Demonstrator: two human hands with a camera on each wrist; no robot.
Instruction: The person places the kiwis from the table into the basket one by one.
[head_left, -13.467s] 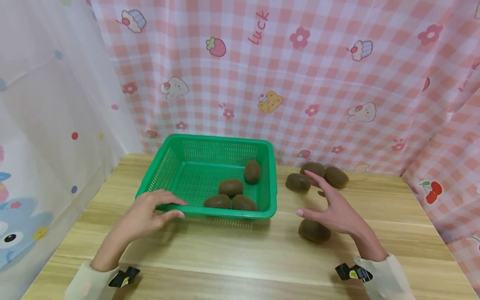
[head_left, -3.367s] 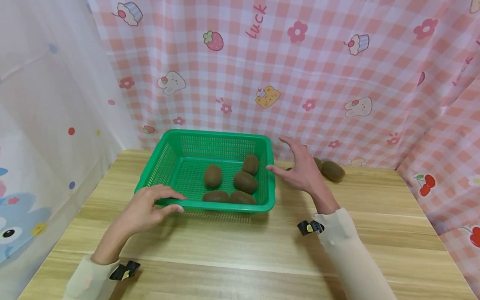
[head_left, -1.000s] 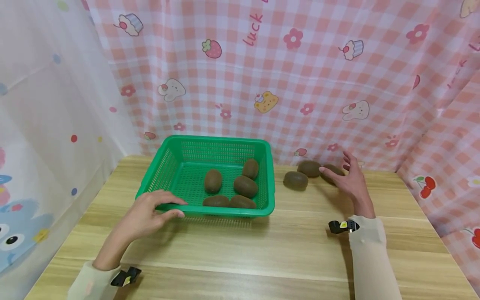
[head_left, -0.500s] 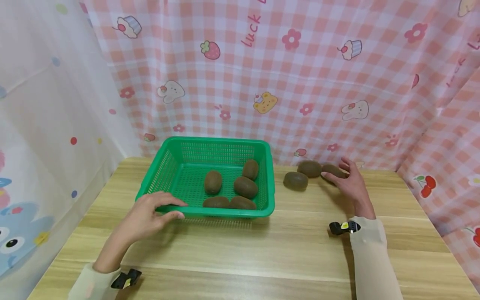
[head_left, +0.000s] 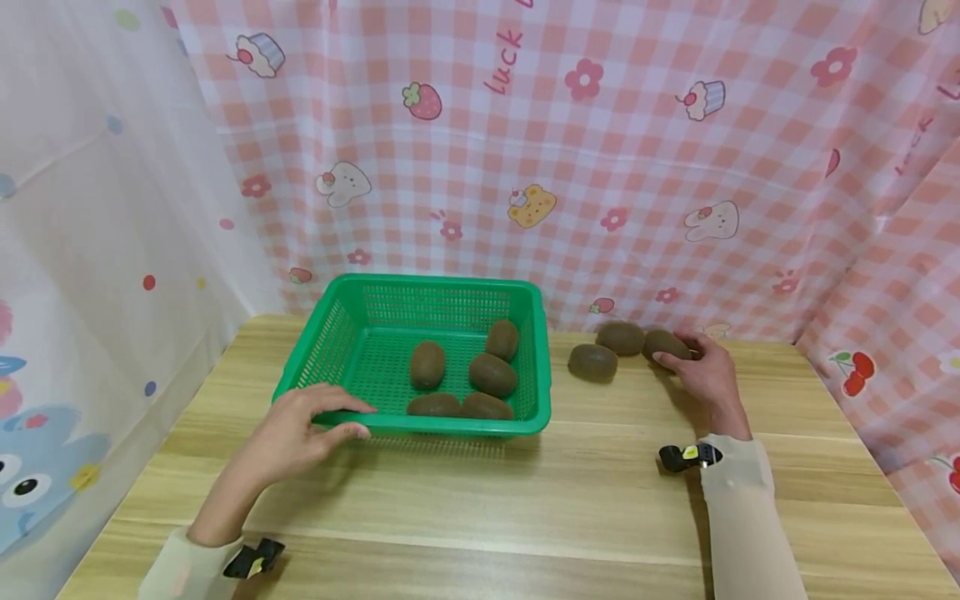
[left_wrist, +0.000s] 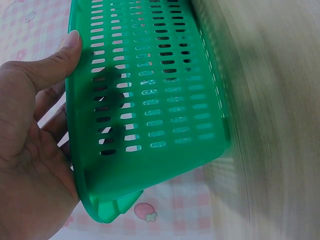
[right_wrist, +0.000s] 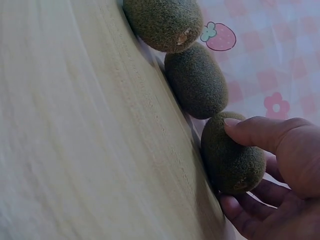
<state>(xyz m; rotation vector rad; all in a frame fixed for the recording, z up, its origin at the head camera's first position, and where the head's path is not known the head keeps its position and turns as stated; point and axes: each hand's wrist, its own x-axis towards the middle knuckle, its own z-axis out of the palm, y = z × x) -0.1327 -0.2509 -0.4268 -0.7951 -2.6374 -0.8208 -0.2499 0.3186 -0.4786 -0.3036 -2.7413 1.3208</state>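
Observation:
My right hand point(head_left: 707, 372) grips the rightmost kiwi point(head_left: 664, 345) on the table, thumb on its near face and fingers round its far side. In the right wrist view, that kiwi point(right_wrist: 232, 155) sits on the wood between thumb and fingertips. Two more kiwis lie just left of it, a back kiwi point(head_left: 620, 338) and a nearer kiwi point(head_left: 593, 363). My left hand point(head_left: 307, 427) holds the front rim of the green plastic basket point(head_left: 450, 424), thumb outside and fingers over the edge. Several kiwis lie inside, including a kiwi point(head_left: 427, 365) apart from the others.
The wooden table point(head_left: 465, 517) carries the basket at left of centre and the loose kiwis at the back right. A pink checked curtain point(head_left: 480, 167) hangs right behind them. A white printed curtain point(head_left: 112, 208) closes off the left side.
A kiwi formerly near the table's front now lies in the basket with the rest. Lately my right hand went from beside the basket to the rightmost kiwi and closed round it. Left hand stayed.

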